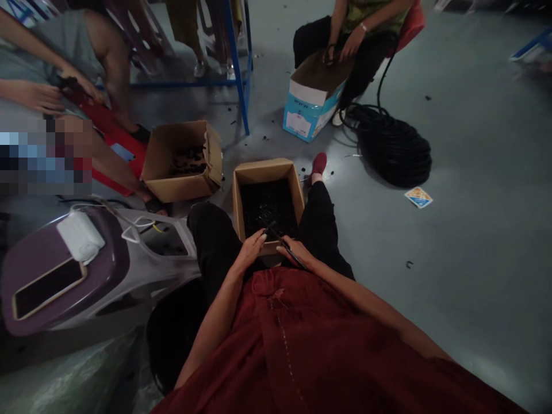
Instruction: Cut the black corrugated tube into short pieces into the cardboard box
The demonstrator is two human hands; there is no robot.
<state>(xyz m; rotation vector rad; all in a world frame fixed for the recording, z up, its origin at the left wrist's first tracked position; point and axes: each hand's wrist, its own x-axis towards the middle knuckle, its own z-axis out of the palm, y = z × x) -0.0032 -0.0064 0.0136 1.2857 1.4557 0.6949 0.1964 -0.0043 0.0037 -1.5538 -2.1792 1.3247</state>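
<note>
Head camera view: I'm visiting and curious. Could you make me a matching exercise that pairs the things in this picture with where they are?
Things:
1. Smartphone
2. Coil of black cable
3. Blue-and-white carton
4. Cardboard box of black pieces

Places:
A. Between the person's legs
B. Lying on a purple panel
C. In front of a seated co-worker
D. Piled in loops on the grey floor

Right pairs: 1-B, 2-D, 3-C, 4-A

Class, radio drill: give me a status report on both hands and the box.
Right hand on black strip. Left hand beside it. Box between knees, holding black pieces.
</note>
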